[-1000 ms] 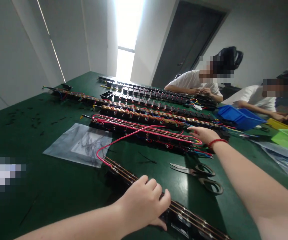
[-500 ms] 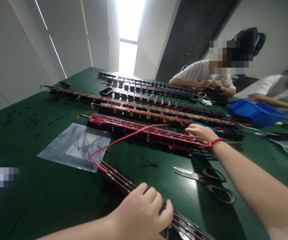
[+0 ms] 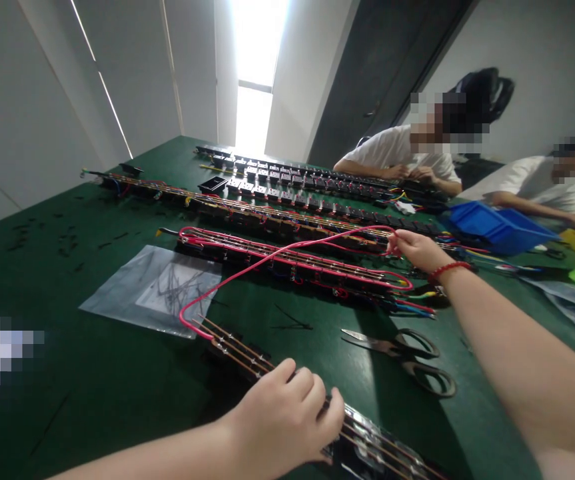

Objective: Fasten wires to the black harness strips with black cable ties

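Observation:
My left hand (image 3: 287,407) is closed round a long black socket strip (image 3: 247,360) with copper-coloured rods along its top. From the strip's far end runs a red wire (image 3: 232,275), which loops up and across the table. My right hand (image 3: 417,250), fingers pinched together, holds the red wire above the table. Below that wire lies another black strip (image 3: 287,263) with more red wire looped along it. Scissors (image 3: 397,353) rest on the table to the right of my left hand, blades half apart.
A clear plastic bag (image 3: 152,290) of thin dark strands lies on the green table (image 3: 117,387). Several more strips (image 3: 317,197) lie farther back. A blue bin (image 3: 502,227) stands at right. Two people in white shirts sit across the table, hands near their work.
My right hand has lifted from beside the middle strip and now holds up the red wire, whose loop has risen and stretched to the right. My left hand stays on its strip.

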Tool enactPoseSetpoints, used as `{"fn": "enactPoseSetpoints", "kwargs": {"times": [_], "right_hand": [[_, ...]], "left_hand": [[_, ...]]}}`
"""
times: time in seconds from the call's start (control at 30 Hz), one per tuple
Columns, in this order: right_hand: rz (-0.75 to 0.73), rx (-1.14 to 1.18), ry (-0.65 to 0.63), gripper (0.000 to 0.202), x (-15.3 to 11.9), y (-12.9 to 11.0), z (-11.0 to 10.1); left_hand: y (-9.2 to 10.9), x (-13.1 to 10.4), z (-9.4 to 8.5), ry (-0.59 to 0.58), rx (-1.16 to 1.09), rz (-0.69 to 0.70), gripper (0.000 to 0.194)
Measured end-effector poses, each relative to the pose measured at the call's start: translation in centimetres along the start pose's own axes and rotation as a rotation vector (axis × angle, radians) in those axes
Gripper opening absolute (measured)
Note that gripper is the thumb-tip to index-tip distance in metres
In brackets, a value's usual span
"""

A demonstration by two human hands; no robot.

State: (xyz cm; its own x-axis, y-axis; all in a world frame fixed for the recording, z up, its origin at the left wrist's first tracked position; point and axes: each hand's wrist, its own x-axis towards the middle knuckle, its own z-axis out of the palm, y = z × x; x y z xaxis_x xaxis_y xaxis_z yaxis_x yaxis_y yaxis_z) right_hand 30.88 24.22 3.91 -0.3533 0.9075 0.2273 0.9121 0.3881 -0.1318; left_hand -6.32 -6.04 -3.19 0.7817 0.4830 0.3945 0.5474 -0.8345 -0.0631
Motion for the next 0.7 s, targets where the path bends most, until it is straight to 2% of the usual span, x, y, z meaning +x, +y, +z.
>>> {"fn": "enactPoseSetpoints", "kwargs": {"times": [0.07,0.13,0.23,0.33,0.4,0.43,0.53,0.6,0.7], "right_hand": [[0.083,0.098,-0.077,0.037,-0.2,-0.5,-0.9],[0.154,0.169,-0.069,0.036,-0.3,-1.3,-1.7],[0.228,0.222,0.06,0.035,-0.3,-3.0,-3.4],[0.26,0.228,0.195,0.038,-0.5,-5.1,-6.0],[0.263,0.223,0.208,0.033,-1.1,-6.7,-8.1],[0.259,0.222,0.197,0.038,-1.5,-7.4,-9.1],[0.236,0.225,0.12,0.055,-3.9,-9.9,-11.4],[0.22,0.215,0.067,0.07,-6.5,-11.6,-12.3],[0.242,0.161,0.096,0.077,-11.5,-13.7,-12.8]], "left_hand": [[0.0,0.0,-0.2,0.0,0.018,-0.01,0.078],[0.0,0.1,-0.2,-0.005,0.026,-0.021,0.077],[0.0,0.0,-0.2,0.01,0.043,-0.022,0.077],[0.0,0.0,-0.3,0.031,0.06,-0.028,0.074],[0.0,-0.1,-0.3,0.033,0.069,-0.037,0.071],[-0.1,-0.1,-0.4,0.035,0.074,-0.04,0.071],[0.0,-0.1,-0.6,0.061,0.101,-0.051,0.068],[0.2,-0.1,-0.7,0.089,0.126,-0.06,0.065],[0.7,-0.2,-1.1,0.137,0.131,-0.088,0.062]]}}
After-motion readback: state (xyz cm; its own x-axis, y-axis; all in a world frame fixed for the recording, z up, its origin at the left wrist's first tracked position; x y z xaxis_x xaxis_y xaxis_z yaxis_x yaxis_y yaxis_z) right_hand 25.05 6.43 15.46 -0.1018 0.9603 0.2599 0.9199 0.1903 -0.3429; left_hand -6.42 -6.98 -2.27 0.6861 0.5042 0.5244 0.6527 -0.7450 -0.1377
